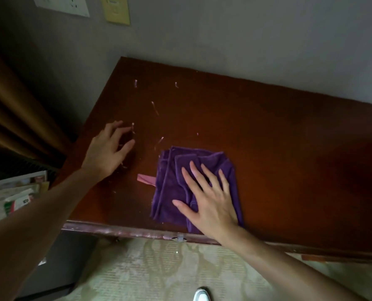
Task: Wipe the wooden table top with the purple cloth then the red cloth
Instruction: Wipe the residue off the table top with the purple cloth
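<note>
A folded purple cloth (170, 187) lies on the dark wooden table top (278, 148) near its front edge. My right hand (209, 198) rests flat on the cloth, fingers spread. A pink strip (145, 178) pokes out from under the cloth's left side; I cannot tell whether it is the red cloth. My left hand (109, 148) hovers over or touches the table's left part, fingers bent and apart, holding nothing. Whitish streaks (154, 107) mark the wood beyond both hands.
A grey wall runs behind the table. A brown curtain (13, 118) hangs at the left. Papers and packets (11, 198) are piled below the table's left end. Patterned floor (159, 268) and a white shoe tip (201, 295) show in front.
</note>
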